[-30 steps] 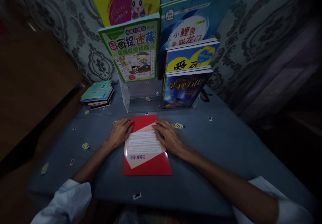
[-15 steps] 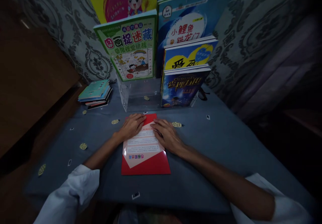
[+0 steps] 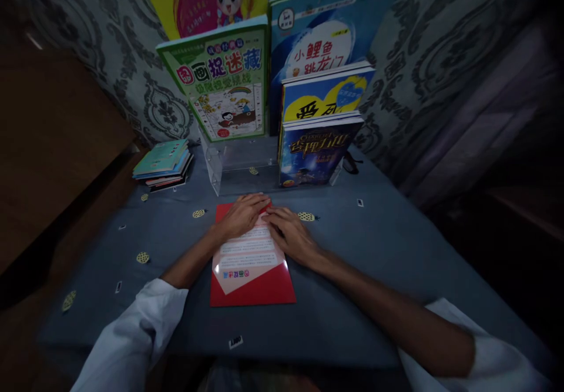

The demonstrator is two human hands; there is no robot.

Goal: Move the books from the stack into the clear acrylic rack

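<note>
A thin red book [image 3: 261, 292] with a cream text panel lies flat on the table, its lettering upside down to me. My left hand [image 3: 243, 215] is palm down across its far part, fingers stretched out towards the top right corner. At the right edge, my right hand [image 3: 293, 236] rests on the book with slightly bent fingers, whose tips reach the left fingertips. The right thumb is partly hidden beneath that hand. Neither hand visibly grips anything.
Behind the book stands a clear acrylic rack [image 3: 214, 171] holding a green picture book [image 3: 229, 80], a dark blue book [image 3: 317, 151] and several others. A stack of small books [image 3: 163, 163] is at the left. Dark glasses [image 3: 351, 163] lie right of the rack on the grey-blue tablecloth [image 3: 374, 251].
My left hand has slid right and slightly away across the top of the red book, up to the right fingertips. My right hand stays at the right edge. The view has shifted slightly.
</note>
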